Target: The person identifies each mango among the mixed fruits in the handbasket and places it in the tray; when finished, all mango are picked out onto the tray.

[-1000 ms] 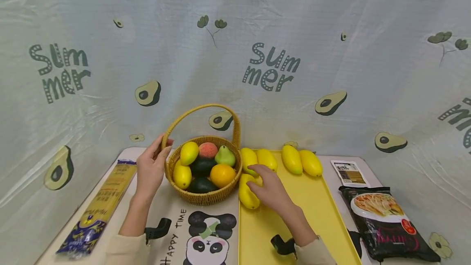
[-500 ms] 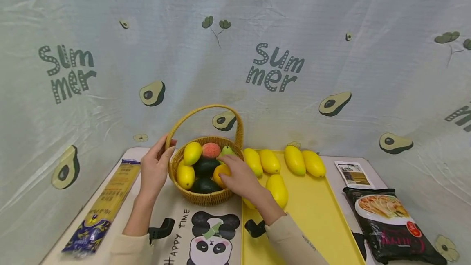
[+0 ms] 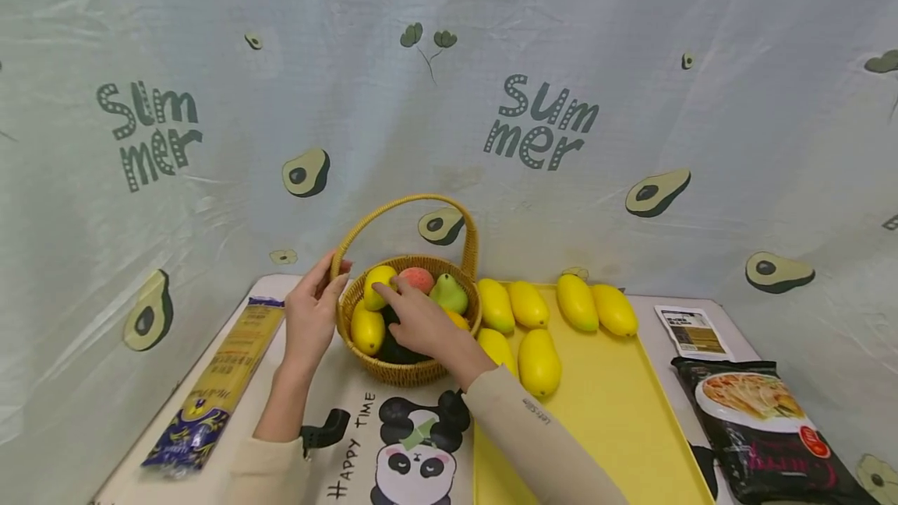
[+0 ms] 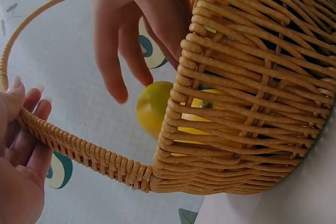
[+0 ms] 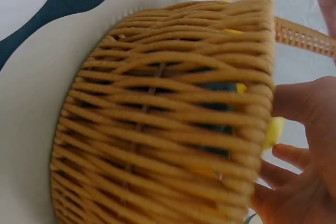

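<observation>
A person's left hand (image 3: 312, 318) is pinching a wicker basket (image 3: 403, 374) by its handle (image 3: 471, 248), while the right hand (image 3: 424, 323), fingers spread, is hovering at, perhaps touching, a lemon (image 3: 381, 274) inside, back left. A careless nudge is risking rolling the lemon out; the handle is arching overhead, a peach (image 3: 417, 279) is crowding close, and mangoes (image 3: 539, 363) are lying rightward.

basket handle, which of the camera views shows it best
The head view: nearly the whole arch of the handle rises above the basket there. The left wrist view shows much of it up close, but the right hand hides part. The right wrist view shows only a short length at its right edge.
</observation>
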Demonstrator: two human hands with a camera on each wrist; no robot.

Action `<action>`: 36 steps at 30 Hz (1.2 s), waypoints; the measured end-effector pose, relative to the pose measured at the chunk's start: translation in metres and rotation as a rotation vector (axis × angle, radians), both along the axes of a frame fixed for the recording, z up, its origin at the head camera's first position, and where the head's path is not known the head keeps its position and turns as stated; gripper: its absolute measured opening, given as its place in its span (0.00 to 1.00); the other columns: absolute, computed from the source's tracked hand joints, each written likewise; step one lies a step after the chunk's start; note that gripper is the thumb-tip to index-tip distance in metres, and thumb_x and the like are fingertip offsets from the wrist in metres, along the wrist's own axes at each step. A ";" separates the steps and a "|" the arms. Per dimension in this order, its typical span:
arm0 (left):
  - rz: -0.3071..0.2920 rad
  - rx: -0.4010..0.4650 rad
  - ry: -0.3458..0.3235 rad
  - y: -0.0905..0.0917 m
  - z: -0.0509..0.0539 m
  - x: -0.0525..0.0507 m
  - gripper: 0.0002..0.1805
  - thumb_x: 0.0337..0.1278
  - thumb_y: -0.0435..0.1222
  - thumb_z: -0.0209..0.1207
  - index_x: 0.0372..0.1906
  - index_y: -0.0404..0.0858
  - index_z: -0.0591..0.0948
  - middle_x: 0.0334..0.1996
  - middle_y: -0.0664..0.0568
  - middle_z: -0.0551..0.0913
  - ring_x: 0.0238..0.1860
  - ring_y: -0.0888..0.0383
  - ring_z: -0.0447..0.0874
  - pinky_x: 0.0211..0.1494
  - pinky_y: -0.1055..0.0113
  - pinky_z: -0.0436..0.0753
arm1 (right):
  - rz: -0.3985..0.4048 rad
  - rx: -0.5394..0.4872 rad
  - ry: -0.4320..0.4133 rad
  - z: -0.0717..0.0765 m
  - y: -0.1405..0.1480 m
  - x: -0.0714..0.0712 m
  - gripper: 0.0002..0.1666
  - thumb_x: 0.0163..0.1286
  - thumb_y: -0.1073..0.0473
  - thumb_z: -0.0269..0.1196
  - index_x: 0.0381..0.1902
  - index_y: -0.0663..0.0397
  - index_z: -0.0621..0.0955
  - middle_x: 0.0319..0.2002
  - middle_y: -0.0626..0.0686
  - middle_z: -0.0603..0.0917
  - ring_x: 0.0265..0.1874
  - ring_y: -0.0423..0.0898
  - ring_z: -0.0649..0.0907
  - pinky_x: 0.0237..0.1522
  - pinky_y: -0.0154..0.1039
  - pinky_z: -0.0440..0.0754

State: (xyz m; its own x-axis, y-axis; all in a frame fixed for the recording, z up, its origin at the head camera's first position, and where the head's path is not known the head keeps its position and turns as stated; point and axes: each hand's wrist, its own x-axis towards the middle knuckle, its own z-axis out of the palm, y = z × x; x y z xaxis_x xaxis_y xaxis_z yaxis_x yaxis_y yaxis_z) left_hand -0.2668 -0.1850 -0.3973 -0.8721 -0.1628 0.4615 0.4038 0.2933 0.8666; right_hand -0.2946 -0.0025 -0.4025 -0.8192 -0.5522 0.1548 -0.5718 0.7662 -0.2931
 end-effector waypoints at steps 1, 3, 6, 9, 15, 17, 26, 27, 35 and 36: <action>-0.001 0.002 0.003 0.001 0.000 0.000 0.26 0.72 0.42 0.55 0.72 0.50 0.71 0.56 0.50 0.83 0.64 0.58 0.78 0.64 0.80 0.75 | 0.000 0.017 -0.006 -0.001 -0.001 -0.002 0.39 0.71 0.61 0.62 0.77 0.41 0.62 0.75 0.56 0.63 0.64 0.50 0.77 0.65 0.43 0.79; -0.001 -0.001 0.005 0.002 0.000 -0.001 0.26 0.72 0.42 0.55 0.72 0.49 0.70 0.56 0.49 0.83 0.64 0.58 0.78 0.64 0.80 0.75 | -0.002 0.049 0.000 -0.003 -0.004 -0.004 0.38 0.71 0.62 0.61 0.76 0.40 0.63 0.77 0.58 0.60 0.62 0.52 0.78 0.63 0.44 0.81; -0.007 -0.010 0.005 0.003 0.001 -0.002 0.27 0.72 0.42 0.54 0.73 0.48 0.70 0.57 0.49 0.83 0.64 0.57 0.79 0.64 0.79 0.75 | -0.014 0.090 0.031 -0.003 -0.007 -0.008 0.38 0.72 0.65 0.58 0.76 0.38 0.64 0.77 0.59 0.58 0.56 0.52 0.82 0.57 0.43 0.84; -0.009 -0.014 0.005 0.005 0.003 -0.001 0.27 0.72 0.43 0.55 0.73 0.47 0.69 0.57 0.49 0.83 0.63 0.58 0.79 0.64 0.78 0.76 | -0.026 0.128 0.055 -0.001 -0.012 -0.012 0.38 0.72 0.66 0.57 0.76 0.37 0.64 0.77 0.59 0.58 0.54 0.52 0.82 0.54 0.42 0.85; -0.001 -0.023 0.008 0.002 0.004 0.000 0.28 0.72 0.42 0.54 0.73 0.43 0.69 0.57 0.49 0.83 0.63 0.56 0.79 0.64 0.79 0.76 | -0.051 0.195 0.062 0.002 -0.024 -0.021 0.36 0.74 0.63 0.58 0.76 0.35 0.64 0.77 0.58 0.59 0.58 0.53 0.81 0.55 0.43 0.85; 0.004 -0.026 0.003 0.001 0.004 0.000 0.27 0.72 0.42 0.54 0.73 0.43 0.69 0.57 0.48 0.83 0.64 0.56 0.79 0.64 0.79 0.75 | -0.059 0.214 0.067 0.002 -0.027 -0.024 0.36 0.75 0.63 0.57 0.76 0.34 0.63 0.76 0.58 0.60 0.58 0.53 0.80 0.55 0.44 0.85; -0.014 -0.015 -0.008 -0.003 0.000 -0.001 0.28 0.72 0.43 0.54 0.74 0.45 0.68 0.58 0.49 0.82 0.65 0.57 0.78 0.64 0.80 0.75 | -0.079 0.163 0.082 -0.002 -0.030 -0.029 0.34 0.74 0.59 0.59 0.74 0.36 0.64 0.65 0.57 0.70 0.47 0.50 0.82 0.52 0.43 0.86; -0.013 -0.015 -0.008 -0.003 0.000 -0.001 0.28 0.72 0.43 0.54 0.74 0.45 0.68 0.58 0.49 0.82 0.65 0.57 0.78 0.64 0.80 0.75 | -0.075 0.153 0.082 -0.003 -0.030 -0.029 0.34 0.73 0.58 0.60 0.74 0.37 0.64 0.64 0.57 0.70 0.47 0.50 0.82 0.52 0.43 0.86; -0.009 -0.025 0.007 -0.002 0.001 0.001 0.28 0.73 0.43 0.54 0.73 0.43 0.68 0.57 0.49 0.83 0.64 0.57 0.78 0.64 0.81 0.75 | -0.053 0.084 0.062 -0.003 -0.023 -0.024 0.36 0.71 0.56 0.62 0.74 0.38 0.65 0.65 0.57 0.72 0.49 0.51 0.80 0.54 0.44 0.84; -0.008 -0.026 0.008 -0.002 0.001 0.001 0.28 0.73 0.43 0.54 0.73 0.43 0.68 0.57 0.49 0.83 0.64 0.57 0.78 0.63 0.82 0.75 | -0.053 0.074 0.059 -0.003 -0.022 -0.023 0.36 0.70 0.55 0.62 0.74 0.38 0.65 0.65 0.57 0.72 0.50 0.51 0.80 0.55 0.45 0.84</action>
